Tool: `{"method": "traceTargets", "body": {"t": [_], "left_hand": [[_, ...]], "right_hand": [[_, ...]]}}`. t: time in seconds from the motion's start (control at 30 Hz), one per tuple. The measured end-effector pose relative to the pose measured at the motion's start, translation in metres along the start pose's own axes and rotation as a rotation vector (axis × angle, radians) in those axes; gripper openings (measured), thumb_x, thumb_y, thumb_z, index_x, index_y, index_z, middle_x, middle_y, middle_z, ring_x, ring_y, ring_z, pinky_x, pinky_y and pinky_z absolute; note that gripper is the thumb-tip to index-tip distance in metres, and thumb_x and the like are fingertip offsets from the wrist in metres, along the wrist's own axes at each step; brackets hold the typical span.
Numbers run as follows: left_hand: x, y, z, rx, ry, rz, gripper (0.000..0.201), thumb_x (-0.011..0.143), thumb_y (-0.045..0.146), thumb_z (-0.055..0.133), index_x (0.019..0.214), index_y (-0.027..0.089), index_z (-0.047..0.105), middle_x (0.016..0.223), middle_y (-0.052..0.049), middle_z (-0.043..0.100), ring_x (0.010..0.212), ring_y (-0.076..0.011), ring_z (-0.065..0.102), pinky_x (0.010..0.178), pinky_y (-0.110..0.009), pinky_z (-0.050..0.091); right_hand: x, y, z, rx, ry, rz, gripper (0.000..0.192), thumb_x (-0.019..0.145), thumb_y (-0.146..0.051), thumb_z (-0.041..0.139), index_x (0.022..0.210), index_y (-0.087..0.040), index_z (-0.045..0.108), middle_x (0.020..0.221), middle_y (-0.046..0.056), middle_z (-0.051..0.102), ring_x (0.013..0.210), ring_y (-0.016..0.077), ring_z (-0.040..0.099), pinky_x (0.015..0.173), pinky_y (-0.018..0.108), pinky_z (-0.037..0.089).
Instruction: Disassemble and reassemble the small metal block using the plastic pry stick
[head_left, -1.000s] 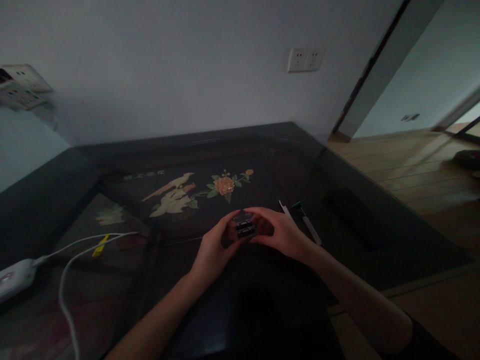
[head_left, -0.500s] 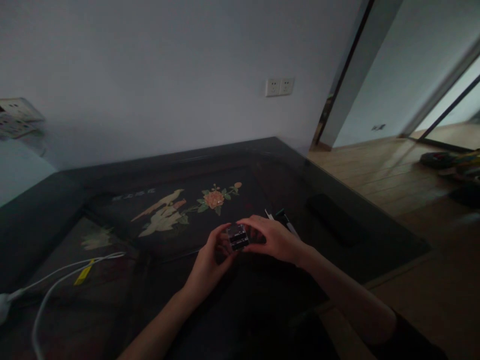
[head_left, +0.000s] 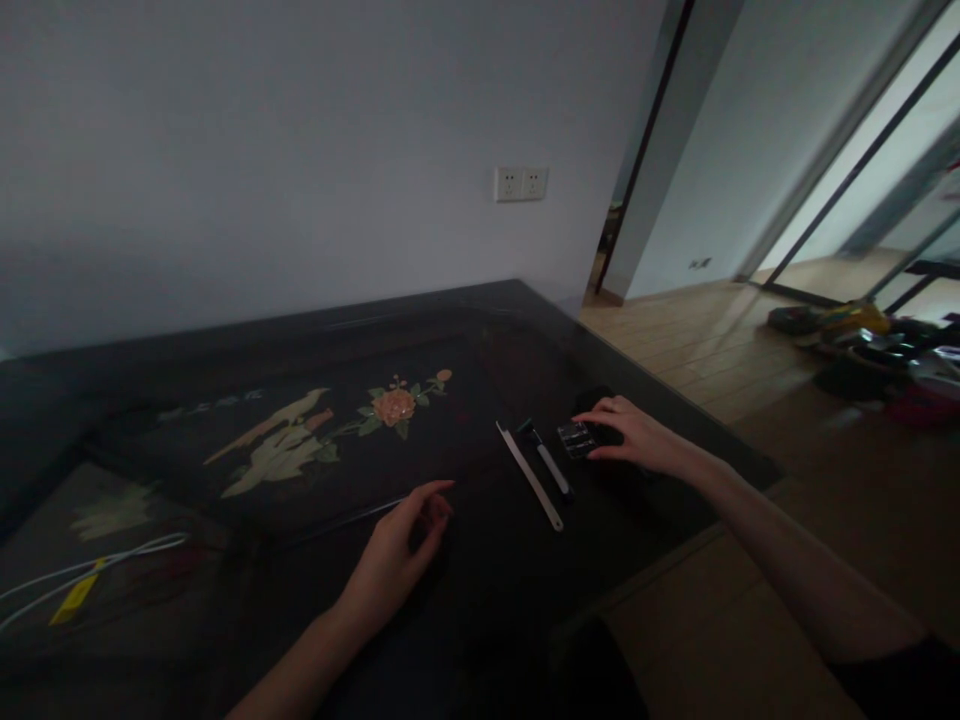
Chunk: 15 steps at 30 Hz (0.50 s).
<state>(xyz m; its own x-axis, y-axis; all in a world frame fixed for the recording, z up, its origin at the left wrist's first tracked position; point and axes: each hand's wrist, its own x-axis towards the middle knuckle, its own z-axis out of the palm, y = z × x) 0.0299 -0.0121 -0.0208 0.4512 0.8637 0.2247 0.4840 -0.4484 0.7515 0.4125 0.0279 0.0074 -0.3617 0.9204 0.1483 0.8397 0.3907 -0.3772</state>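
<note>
Right hand (head_left: pixel 637 437) near the desk's (head_left: pixel 465 590) right edge, fingertips resting on a small dark block (head_left: pixel 576 439); whether grip closed, cannot tell. Just left of block: a dark pen-like tool (head_left: pixel 551 465) and a flat pale strip (head_left: pixel 529 475). Left hand (head_left: pixel 397 555) near the front edge, grip loosely open, empty.

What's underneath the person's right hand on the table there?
The right hand lies over a flat dark object, mostly covered, so I cannot tell what it is. Its fingertips touch a small shiny block on the dark table, beside two slim tools.
</note>
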Motion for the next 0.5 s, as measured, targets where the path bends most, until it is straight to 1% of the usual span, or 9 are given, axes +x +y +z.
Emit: {"method": "traceTargets", "body": {"t": [0.17,0.27,0.4,0.5], "left_hand": [[-0.001,-0.001,0.004,0.014,-0.013,0.025,0.037,0.086,0.013,0.049,0.120,0.023,0.054,0.093,-0.002,0.068,0.081,-0.0148,0.066,0.077,-0.029,0.055],[-0.001,-0.002,0.004,0.012,-0.018,0.030,0.035,0.086,0.013,0.048,0.119,0.022,0.055,0.093,-0.003,0.068,0.083,-0.0152,0.065,0.078,-0.030,0.054],[-0.001,-0.004,0.004,0.016,-0.038,0.024,0.035,0.087,0.013,0.048,0.120,0.023,0.055,0.095,-0.003,0.067,0.085,-0.0155,0.065,0.079,-0.031,0.054],[-0.002,-0.005,0.004,0.011,-0.036,0.031,0.034,0.087,0.013,0.047,0.119,0.022,0.056,0.096,-0.003,0.067,0.085,-0.0155,0.065,0.079,-0.031,0.054]], "right_hand": [[0.006,0.002,0.008,-0.025,-0.114,-0.006,0.046,0.073,-0.036,0.076,0.117,-0.024,0.069,0.099,0.009,0.060,0.095,0.0266,0.053,0.087,0.042,0.044],[0.008,0.000,0.008,-0.027,-0.152,0.003,0.049,0.072,-0.035,0.077,0.119,-0.024,0.068,0.099,0.009,0.060,0.094,0.0265,0.054,0.087,0.042,0.044],[0.009,-0.004,0.007,-0.013,-0.164,0.020,0.054,0.071,-0.036,0.078,0.121,-0.022,0.066,0.098,0.009,0.060,0.093,0.0261,0.055,0.086,0.042,0.045],[0.009,-0.009,0.004,0.010,-0.138,0.024,0.054,0.068,-0.036,0.080,0.119,-0.022,0.067,0.096,0.009,0.061,0.090,0.0256,0.056,0.084,0.041,0.046]]}}
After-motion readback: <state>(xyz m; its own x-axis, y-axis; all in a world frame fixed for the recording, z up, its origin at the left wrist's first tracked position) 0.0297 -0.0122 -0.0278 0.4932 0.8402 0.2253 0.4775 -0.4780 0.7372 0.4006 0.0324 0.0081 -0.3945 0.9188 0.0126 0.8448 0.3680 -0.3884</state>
